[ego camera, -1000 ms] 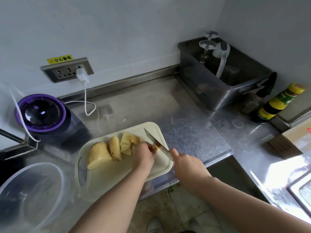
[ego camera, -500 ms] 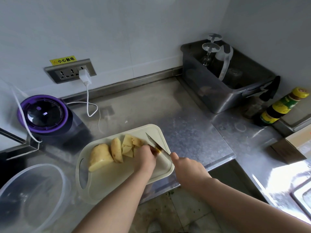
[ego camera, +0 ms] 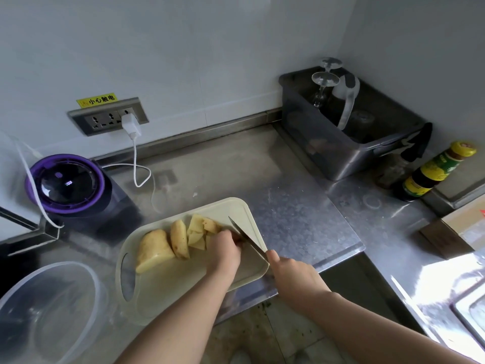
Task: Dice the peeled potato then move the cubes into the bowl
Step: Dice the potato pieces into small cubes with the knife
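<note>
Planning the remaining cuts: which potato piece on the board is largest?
The end chunk at the left of the board, next to the handle slot. The slice beside it is thinner, and the pieces by the left hand are smaller.

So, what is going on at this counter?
A person is cutting a peeled potato on a cream cutting board. The right hand holds a knife, its blade beside the left hand, whose curled fingers steady the piece being cut. One big chunk and several smaller pieces lie on the board. The clear bowl at the left shows no potato yet.
</note>
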A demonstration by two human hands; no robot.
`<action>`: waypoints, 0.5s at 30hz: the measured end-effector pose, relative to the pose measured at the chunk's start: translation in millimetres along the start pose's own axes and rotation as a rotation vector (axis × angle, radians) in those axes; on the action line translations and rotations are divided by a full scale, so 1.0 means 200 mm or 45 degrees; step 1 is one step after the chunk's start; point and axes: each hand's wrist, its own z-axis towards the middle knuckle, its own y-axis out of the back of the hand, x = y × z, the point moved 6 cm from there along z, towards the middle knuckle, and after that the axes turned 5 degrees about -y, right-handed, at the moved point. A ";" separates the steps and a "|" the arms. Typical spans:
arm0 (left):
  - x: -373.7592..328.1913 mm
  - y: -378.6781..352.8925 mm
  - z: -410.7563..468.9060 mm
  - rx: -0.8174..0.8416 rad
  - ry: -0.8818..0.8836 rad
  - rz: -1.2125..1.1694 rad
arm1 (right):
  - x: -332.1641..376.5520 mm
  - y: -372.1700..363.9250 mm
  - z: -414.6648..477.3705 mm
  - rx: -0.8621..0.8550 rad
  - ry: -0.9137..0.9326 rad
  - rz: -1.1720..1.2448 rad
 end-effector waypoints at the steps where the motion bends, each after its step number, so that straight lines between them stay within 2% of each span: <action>1: 0.00 0.00 0.00 0.000 -0.008 -0.012 | -0.02 0.01 -0.02 -0.007 0.000 -0.007; 5: 0.00 -0.01 0.01 0.048 -0.021 -0.130 | -0.06 0.07 -0.05 -0.059 0.013 -0.009; 7: 0.00 0.04 0.01 -0.007 -0.045 -0.219 | -0.06 0.10 -0.03 -0.069 0.013 -0.019; 11: -0.07 0.36 -0.01 -0.500 -0.190 -0.500 | -0.05 0.10 0.01 -0.076 0.014 0.000; 12: -0.10 0.43 0.01 -0.537 -0.274 -0.517 | -0.04 0.09 0.02 -0.078 0.027 -0.001; 13: -0.15 0.46 0.04 -0.464 -0.375 -0.494 | -0.03 0.08 0.02 -0.083 0.039 -0.006; 15: -0.28 0.42 0.10 -0.024 -0.550 -0.282 | -0.01 0.08 0.02 -0.089 0.043 -0.018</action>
